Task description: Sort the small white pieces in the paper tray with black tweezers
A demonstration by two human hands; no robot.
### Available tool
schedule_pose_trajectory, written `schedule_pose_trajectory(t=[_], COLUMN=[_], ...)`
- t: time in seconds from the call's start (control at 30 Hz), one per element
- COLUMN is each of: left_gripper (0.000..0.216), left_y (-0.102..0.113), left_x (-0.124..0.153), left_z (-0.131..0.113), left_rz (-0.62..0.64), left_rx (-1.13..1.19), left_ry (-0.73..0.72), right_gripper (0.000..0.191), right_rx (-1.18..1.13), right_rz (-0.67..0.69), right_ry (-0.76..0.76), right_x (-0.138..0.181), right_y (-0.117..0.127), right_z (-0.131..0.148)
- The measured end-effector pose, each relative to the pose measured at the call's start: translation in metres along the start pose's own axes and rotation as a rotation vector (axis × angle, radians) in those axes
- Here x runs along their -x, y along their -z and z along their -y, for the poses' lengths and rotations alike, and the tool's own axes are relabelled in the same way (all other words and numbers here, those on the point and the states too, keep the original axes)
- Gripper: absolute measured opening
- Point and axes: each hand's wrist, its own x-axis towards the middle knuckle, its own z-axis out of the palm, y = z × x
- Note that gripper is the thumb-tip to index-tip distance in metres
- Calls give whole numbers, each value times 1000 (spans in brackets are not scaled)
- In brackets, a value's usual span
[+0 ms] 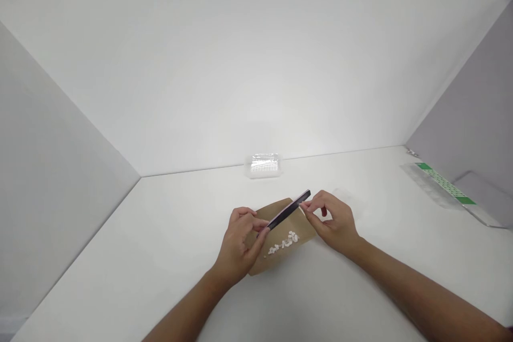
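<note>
My left hand (pixel 239 240) grips the lower end of a slim, flat black thing (pixel 286 214) between thumb and fingers. It has a pinkish edge and slants up to the right; I cannot make out its kind. At its upper end my right hand (pixel 331 220) has thumb and forefinger pinched together, close to or touching its side. Whatever sits in that pinch is too small to tell. Beneath both hands lies a brown paper tray (pixel 305 226), partly hidden by my left hand. Several small white pieces (pixel 292 237) are strewn in a row on it.
A clear plastic box (pixel 264 166) stands at the back of the white table (pixel 180 224), near the wall. To the right lie a clear bag with a green patterned strip (pixel 444 184) and a clear panel (pixel 487 197). Some translucent plastic (pixel 342 195) lies behind my right hand.
</note>
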Motion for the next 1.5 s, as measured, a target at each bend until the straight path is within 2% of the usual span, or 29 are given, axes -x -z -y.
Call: schedule_pose_trajectory(t=[0.17, 0.37, 0.57, 0.77, 0.97, 1.03, 1.17, 1.23, 1.33, 1.5], left_gripper=[15, 15, 15, 15, 16, 16, 17, 19, 19, 18], left_y=[0, -1, -1, 0, -1, -2, -1, -1, -1, -2], left_x=[1, 1, 1, 1, 2, 2, 2, 2, 3, 3], left_z=[0, 1, 1, 2, 3, 3, 3, 3, 3, 5], left_rz=[7, -6, -17, -4, -9, 1, 1, -1, 4, 3], left_rx=[5, -2, -14, -19, -8, -3, 5, 12, 16, -9], left_ry=[-8, -23, -36, -33, -47, -43, -41, -37, -44, -65], right_gripper=[16, 14, 16, 16, 15, 15, 16, 15, 15, 17], right_rx=[67, 0, 89, 40, 126, 97, 69, 102, 130, 65], right_rz=[-81, 26, -75, 50, -87, -52, 62, 31, -54, 41], right_ry=[-72, 2, -77, 74, -40, -34, 86, 88, 13, 58], right_x=[-5, 1, -6, -1, -9, -7, -3, -3, -6, -5], right_y=[5, 0, 6, -1, 9, 8, 2, 2, 4, 2], right_z=[-8, -1, -9, 6, -10, -10, -1, 0, -3, 1])
